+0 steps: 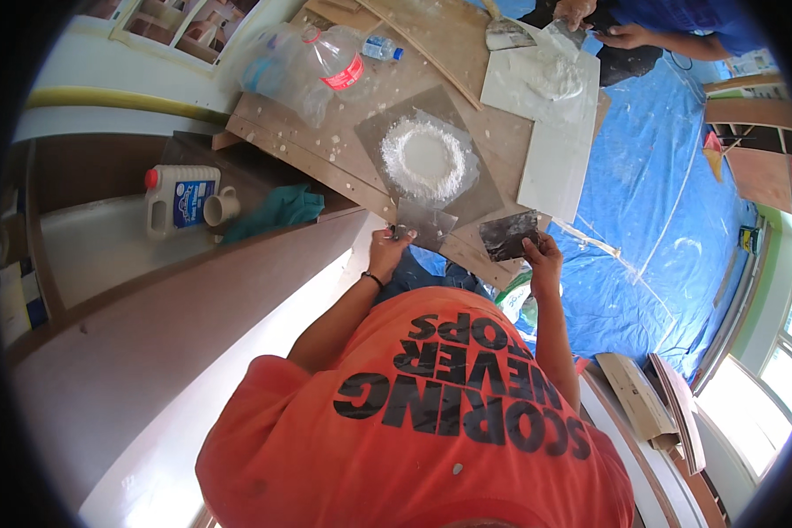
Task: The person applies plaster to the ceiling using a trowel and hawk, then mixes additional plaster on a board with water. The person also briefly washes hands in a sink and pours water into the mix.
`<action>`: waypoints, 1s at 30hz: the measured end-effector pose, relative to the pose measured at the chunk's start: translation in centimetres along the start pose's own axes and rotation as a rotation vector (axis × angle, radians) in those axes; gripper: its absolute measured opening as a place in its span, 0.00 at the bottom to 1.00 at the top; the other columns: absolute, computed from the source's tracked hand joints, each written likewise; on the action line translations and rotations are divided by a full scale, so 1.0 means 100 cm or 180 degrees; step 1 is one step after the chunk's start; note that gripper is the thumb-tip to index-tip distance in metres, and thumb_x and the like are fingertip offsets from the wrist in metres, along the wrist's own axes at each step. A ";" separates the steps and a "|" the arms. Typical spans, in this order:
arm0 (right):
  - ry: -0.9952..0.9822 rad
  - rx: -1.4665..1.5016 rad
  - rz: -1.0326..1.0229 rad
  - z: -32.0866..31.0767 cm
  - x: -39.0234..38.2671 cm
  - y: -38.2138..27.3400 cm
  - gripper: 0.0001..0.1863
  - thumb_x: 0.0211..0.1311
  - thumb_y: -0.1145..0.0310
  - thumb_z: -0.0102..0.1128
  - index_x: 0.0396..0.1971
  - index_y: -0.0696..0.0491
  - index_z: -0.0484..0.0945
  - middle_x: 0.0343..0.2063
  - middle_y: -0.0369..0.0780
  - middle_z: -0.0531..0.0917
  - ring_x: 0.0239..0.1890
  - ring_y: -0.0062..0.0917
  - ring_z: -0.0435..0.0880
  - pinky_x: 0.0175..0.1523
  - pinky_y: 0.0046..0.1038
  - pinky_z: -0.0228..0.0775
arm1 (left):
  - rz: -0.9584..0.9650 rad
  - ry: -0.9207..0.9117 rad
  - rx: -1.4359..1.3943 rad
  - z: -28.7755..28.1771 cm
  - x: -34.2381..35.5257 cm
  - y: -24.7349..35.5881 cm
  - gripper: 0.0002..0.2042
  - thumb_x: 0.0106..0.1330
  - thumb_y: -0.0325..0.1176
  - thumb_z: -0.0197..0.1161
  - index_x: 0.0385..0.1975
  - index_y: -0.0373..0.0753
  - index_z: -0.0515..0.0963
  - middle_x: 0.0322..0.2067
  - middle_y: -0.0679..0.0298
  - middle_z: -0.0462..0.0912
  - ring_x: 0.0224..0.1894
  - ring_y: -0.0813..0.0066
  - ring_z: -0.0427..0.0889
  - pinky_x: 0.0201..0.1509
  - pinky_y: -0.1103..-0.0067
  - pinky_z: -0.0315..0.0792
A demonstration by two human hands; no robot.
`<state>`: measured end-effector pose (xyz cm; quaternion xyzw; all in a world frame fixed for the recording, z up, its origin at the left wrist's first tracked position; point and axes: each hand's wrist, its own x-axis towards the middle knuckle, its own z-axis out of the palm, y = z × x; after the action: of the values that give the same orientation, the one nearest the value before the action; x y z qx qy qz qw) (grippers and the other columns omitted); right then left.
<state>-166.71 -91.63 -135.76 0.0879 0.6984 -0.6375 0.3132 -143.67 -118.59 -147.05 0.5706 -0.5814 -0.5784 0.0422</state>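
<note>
My left hand is closed on a flat, thin putty scraper, its blade just over the near edge of a grey board. To the right, my right hand grips a second scraper, whose dark blade is smeared with pale residue. Between and beyond the two blades lies a ring of white powder around a smooth, pale grey centre. The grey board carries the powder on the wooden work surface. Neither blade touches the ring.
A large clear bottle and a small water bottle stand beyond the board. At right, a co-worker's hand is by a white board bearing white paste. A white jug sits on the left shelf; blue tarp covers the floor.
</note>
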 end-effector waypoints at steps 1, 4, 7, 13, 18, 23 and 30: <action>-0.0010 0.0132 0.0096 -0.005 0.001 0.007 0.12 0.65 0.75 0.68 0.47 0.54 0.80 0.39 0.34 0.87 0.39 0.18 0.83 0.44 0.23 0.74 | -0.0306 -0.0229 -0.0576 0.007 -0.018 0.020 0.23 0.62 0.41 0.75 0.46 0.34 0.71 0.35 0.58 0.81 0.34 0.70 0.83 0.35 0.75 0.77; -0.0095 0.0372 0.0371 -0.015 0.004 0.014 0.11 0.65 0.73 0.68 0.46 0.52 0.80 0.39 0.33 0.86 0.41 0.19 0.84 0.46 0.27 0.75 | -0.0625 -0.0353 -0.1544 0.014 -0.029 0.027 0.15 0.65 0.30 0.72 0.45 0.37 0.73 0.33 0.64 0.82 0.27 0.79 0.81 0.30 0.82 0.75; -0.0083 0.0434 0.0614 -0.027 0.007 0.013 0.10 0.67 0.71 0.67 0.46 0.50 0.80 0.41 0.33 0.86 0.43 0.21 0.84 0.49 0.31 0.75 | -0.0702 -0.0347 -0.1611 0.000 -0.028 0.017 0.12 0.68 0.35 0.70 0.43 0.37 0.75 0.36 0.64 0.81 0.34 0.76 0.82 0.40 0.76 0.79; 0.0142 0.0773 0.0658 -0.039 0.006 -0.004 0.13 0.69 0.70 0.64 0.51 0.50 0.78 0.44 0.34 0.85 0.44 0.24 0.84 0.53 0.34 0.74 | -0.0442 0.0412 -0.1981 -0.019 0.015 0.030 0.06 0.70 0.35 0.67 0.39 0.42 0.78 0.27 0.71 0.80 0.27 0.78 0.77 0.32 0.80 0.71; 0.0217 0.0871 0.0583 -0.044 0.001 -0.010 0.12 0.69 0.69 0.64 0.50 0.49 0.78 0.42 0.32 0.84 0.43 0.23 0.84 0.51 0.33 0.74 | 0.0187 0.1002 -0.0832 -0.029 0.095 0.044 0.09 0.68 0.34 0.67 0.40 0.37 0.80 0.29 0.67 0.82 0.28 0.73 0.76 0.33 0.75 0.71; 0.0478 0.0949 0.0618 -0.044 -0.015 -0.002 0.11 0.69 0.69 0.64 0.49 0.48 0.78 0.41 0.30 0.85 0.41 0.19 0.83 0.46 0.30 0.72 | 0.0815 0.0964 -0.0236 -0.032 0.133 0.111 0.11 0.64 0.31 0.69 0.40 0.30 0.81 0.33 0.64 0.84 0.34 0.74 0.78 0.39 0.74 0.71; 0.0722 0.1086 0.0640 -0.032 -0.035 0.024 0.12 0.69 0.69 0.65 0.50 0.48 0.79 0.39 0.30 0.85 0.40 0.17 0.83 0.45 0.28 0.70 | 0.1715 0.0142 0.0177 -0.014 0.127 0.156 0.16 0.62 0.28 0.69 0.49 0.32 0.79 0.34 0.56 0.86 0.36 0.66 0.84 0.43 0.72 0.75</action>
<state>-163.72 -87.27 -135.90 0.2799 0.5989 -0.6981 0.2751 -156.66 -133.49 -143.15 0.4088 -0.7269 -0.5174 0.1917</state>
